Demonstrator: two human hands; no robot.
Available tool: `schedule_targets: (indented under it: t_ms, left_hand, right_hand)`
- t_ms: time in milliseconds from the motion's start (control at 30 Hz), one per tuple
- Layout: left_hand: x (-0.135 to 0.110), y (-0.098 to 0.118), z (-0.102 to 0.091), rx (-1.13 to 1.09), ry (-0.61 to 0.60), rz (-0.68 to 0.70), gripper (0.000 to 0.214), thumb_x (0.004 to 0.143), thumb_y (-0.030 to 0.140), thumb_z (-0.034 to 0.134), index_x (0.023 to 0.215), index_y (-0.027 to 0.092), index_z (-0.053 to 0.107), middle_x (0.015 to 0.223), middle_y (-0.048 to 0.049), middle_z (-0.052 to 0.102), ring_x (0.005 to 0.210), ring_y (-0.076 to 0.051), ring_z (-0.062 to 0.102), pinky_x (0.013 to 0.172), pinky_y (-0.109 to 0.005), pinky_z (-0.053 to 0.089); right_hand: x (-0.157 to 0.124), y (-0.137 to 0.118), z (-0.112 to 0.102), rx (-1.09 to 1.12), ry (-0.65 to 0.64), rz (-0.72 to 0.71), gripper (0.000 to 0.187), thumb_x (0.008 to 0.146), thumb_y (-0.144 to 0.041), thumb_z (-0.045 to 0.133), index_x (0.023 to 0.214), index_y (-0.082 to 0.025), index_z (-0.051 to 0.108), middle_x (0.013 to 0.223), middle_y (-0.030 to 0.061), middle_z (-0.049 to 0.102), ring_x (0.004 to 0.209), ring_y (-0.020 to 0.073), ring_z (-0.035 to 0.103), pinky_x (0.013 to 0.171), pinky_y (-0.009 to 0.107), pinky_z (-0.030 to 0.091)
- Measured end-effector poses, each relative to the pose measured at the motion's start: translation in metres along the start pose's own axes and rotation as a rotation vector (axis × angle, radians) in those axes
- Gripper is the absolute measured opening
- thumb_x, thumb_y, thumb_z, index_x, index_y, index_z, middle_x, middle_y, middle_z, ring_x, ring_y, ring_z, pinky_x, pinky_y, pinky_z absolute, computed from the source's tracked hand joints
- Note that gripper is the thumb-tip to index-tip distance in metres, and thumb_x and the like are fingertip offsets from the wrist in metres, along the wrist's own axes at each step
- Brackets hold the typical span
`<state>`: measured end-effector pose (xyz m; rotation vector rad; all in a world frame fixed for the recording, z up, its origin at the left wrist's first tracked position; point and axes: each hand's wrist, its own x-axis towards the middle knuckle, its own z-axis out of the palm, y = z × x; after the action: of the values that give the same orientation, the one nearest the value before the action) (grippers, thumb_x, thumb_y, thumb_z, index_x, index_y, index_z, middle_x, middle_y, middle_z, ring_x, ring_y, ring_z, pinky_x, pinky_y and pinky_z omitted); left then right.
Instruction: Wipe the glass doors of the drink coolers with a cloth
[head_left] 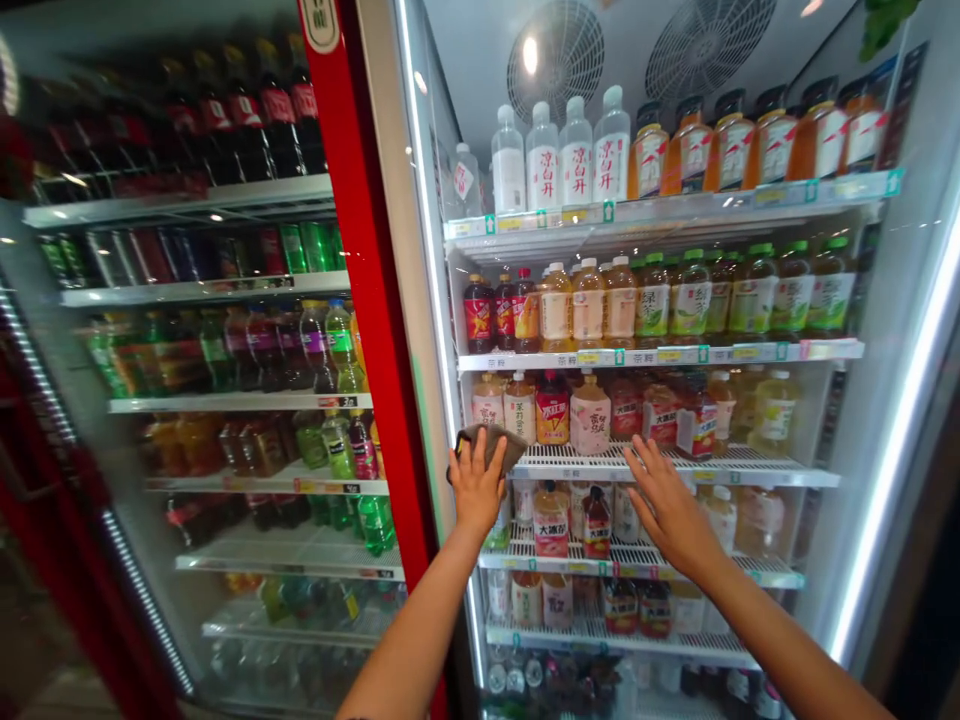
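Well, a grey-brown cloth (491, 447) was bunched at the left end of a white wire shelf (570, 460), about halfway up a lit drinks cooler (424, 250). The left hand (475, 483) gripped it from the near side, with the fingers (474, 465) curled up over its lower part and the rest of the cloth showing behind them. To the right, along the same shelf, the right hand (670, 505) was open, its fingers (643, 460) spread wide with the palm turned toward the shelf. Its fingertips were at or just short of the front edge, though whether they touched could not be told. It held nothing.

On that shelf stood a red-labelled iced-tea bottle (553, 408) and other bottled drinks, just above the hands. Higher up, green-capped tea bottles (690, 300) filled the next shelf, and white-labelled water bottles (577, 160) stood on the top one, with two round fans (555, 60) behind them. Beside the cooler, a red frame (360, 200) separated it from a second glass-fronted cooler (225, 400), whose rows of bottles looked blurred.
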<state>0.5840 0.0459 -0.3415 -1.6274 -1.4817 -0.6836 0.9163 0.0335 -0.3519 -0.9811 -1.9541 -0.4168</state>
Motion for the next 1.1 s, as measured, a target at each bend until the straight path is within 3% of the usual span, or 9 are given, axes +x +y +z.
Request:
schedule_targets:
  t_ms: [100,200,333,433,600,733,833,900,1100]
  left_hand:
    - [-0.010,-0.013,0.002,-0.025,0.003,0.271,0.076,0.089,0.026,0.067,0.155,0.043,0.034,0.163,-0.0031,0.038,0.149,-0.034,0.037,0.125,-0.064,0.017]
    - [0.018,-0.036,-0.010,-0.047,0.032,0.440,0.073,0.094,0.019,0.057,0.156,0.046,0.030,0.162,0.0020,0.039,0.151,-0.028,0.034,0.128,-0.058,0.012]
    - [0.045,-0.074,-0.025,-0.028,0.048,0.152,0.079,0.089,0.022,0.066,0.157,0.041,0.030,0.166,-0.0027,0.031,0.153,-0.034,0.028,0.126,-0.063,0.015]
    - [0.014,-0.091,-0.017,-0.010,0.043,-0.017,0.085,0.083,0.022,0.073,0.158,0.033,0.035,0.167,-0.0087,0.029,0.153,-0.038,0.027,0.124,-0.063,0.024]
    - [-0.033,-0.103,0.002,0.000,0.057,0.194,0.079,0.087,0.022,0.067,0.157,0.036,0.034,0.164,-0.0056,0.036,0.150,-0.034,0.034,0.123,-0.058,0.029]
    - [0.020,-0.126,-0.019,0.022,0.106,0.398,0.071,0.096,0.017,0.052,0.158,0.042,0.028,0.162,0.0008,0.040,0.152,-0.028,0.033,0.128,-0.059,0.014]
    - [0.068,-0.149,-0.043,0.033,0.110,0.308,0.070,0.097,0.017,0.050,0.159,0.041,0.025,0.163,0.0002,0.038,0.155,-0.029,0.025,0.126,-0.064,0.011]
    - [0.073,-0.161,-0.051,0.028,0.110,0.211,0.072,0.095,0.019,0.056,0.159,0.038,0.028,0.164,-0.0022,0.036,0.155,-0.032,0.024,0.125,-0.065,0.015]
    - [-0.029,-0.167,-0.016,0.023,0.084,0.084,0.083,0.084,0.019,0.071,0.157,0.034,0.034,0.164,-0.0072,0.035,0.151,-0.037,0.032,0.122,-0.063,0.027]
  right_hand:
    - [0.002,-0.013,0.005,0.003,-0.020,-0.007,0.070,0.105,-0.025,0.039,0.164,-0.034,0.002,0.169,0.0088,0.023,0.156,0.0290,0.018,0.120,0.061,0.034]
    - [0.011,-0.029,0.010,0.023,-0.025,0.002,0.070,0.104,-0.025,0.039,0.164,-0.033,0.003,0.169,0.0084,0.022,0.156,0.0289,0.017,0.120,0.061,0.033]
    - [0.020,-0.058,0.023,0.041,-0.021,-0.004,0.070,0.104,-0.025,0.038,0.164,-0.033,0.002,0.169,0.0078,0.020,0.156,0.0284,0.016,0.121,0.060,0.032]
    - [0.021,-0.081,0.036,0.032,-0.028,-0.024,0.070,0.104,-0.024,0.037,0.164,-0.032,0.001,0.169,0.0078,0.022,0.156,0.0275,0.017,0.121,0.060,0.033]
    - [0.026,-0.110,0.049,0.029,-0.030,-0.048,0.069,0.104,-0.025,0.037,0.164,-0.032,0.002,0.169,0.0086,0.023,0.155,0.0281,0.020,0.120,0.060,0.035]
    - [0.034,-0.135,0.058,0.062,-0.018,-0.046,0.069,0.105,-0.026,0.038,0.164,-0.033,0.004,0.168,0.0084,0.024,0.155,0.0288,0.020,0.120,0.061,0.036]
    - [0.035,-0.157,0.067,0.089,-0.016,-0.033,0.069,0.104,-0.025,0.038,0.164,-0.033,0.005,0.168,0.0079,0.024,0.155,0.0288,0.021,0.120,0.060,0.036]
    - [0.032,-0.168,0.075,0.094,-0.015,-0.036,0.069,0.104,-0.025,0.038,0.164,-0.032,0.005,0.168,0.0080,0.025,0.155,0.0290,0.022,0.119,0.059,0.038]
    - [0.028,-0.170,0.084,0.093,-0.030,-0.079,0.069,0.103,-0.025,0.039,0.164,-0.033,0.009,0.168,0.0066,0.026,0.155,0.0291,0.023,0.118,0.058,0.040]
